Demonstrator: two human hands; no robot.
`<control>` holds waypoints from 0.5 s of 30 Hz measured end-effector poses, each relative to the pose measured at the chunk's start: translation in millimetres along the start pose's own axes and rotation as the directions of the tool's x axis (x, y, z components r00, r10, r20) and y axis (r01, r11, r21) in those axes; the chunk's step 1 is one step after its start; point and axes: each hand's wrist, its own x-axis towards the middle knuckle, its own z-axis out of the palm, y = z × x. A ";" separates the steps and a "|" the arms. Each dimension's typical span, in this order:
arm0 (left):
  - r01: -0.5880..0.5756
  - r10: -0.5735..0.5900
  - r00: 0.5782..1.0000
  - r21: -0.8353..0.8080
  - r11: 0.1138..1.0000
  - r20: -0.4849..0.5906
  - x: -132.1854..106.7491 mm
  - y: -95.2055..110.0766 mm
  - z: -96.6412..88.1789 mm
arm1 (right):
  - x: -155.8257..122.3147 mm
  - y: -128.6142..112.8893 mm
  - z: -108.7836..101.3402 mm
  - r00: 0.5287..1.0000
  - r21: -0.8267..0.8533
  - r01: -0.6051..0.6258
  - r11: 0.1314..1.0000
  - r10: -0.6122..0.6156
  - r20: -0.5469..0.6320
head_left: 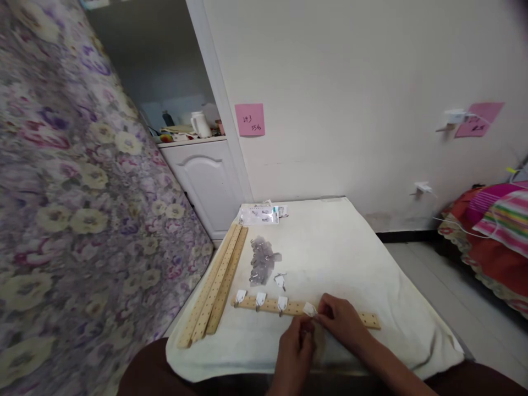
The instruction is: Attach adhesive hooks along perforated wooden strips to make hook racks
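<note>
A perforated wooden strip (268, 304) lies crosswise near the front of the cloth-covered table. Three white hooks with metal ends, among them a middle hook (260, 299), sit along its left half. Farther right, a tilted white hook (310, 308) is over the strip between my hands. My right hand (340, 322) pinches its right edge with thumb and forefinger. My left hand (293, 352) is closed just below, fingertips at the hook's lower end, partly hidden. Another white hook (280, 281) lies loose behind the strip.
Several longer perforated wooden strips (218, 283) lie along the table's left side. A pile of clear grey-looking hook pieces (262, 261) is beside them. Clear packaging (259, 215) rests at the back edge. A floral curtain (82, 181) hangs at left; a wall (330, 99) stands behind.
</note>
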 end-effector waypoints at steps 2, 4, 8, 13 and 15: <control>0.115 -0.113 0.993 -0.200 0.973 0.020 2.5 -4.0 3.6 | -2.2 -3.3 3.1 1.000 0.112 0.005 0.994 -0.006 0.005; 0.195 -0.193 0.980 -0.332 0.923 0.038 5.6 -8.0 6.7 | -5.7 -7.3 8.1 0.999 0.228 0.003 0.974 -0.010 0.032; 0.234 -0.256 0.967 -0.404 0.884 0.000 10.7 -12.7 9.4 | -13.1 -12.9 19.8 0.986 0.458 -0.049 0.888 -0.032 0.167; 0.259 -0.275 0.961 -0.364 0.895 0.006 9.4 -9.2 7.4 | -10.7 -7.3 15.8 0.975 0.401 -0.021 0.916 -0.070 0.211; 0.256 -0.266 0.964 -0.339 0.905 0.016 8.3 -6.8 6.8 | -5.0 -2.6 7.3 0.981 0.355 0.011 0.935 -0.079 0.178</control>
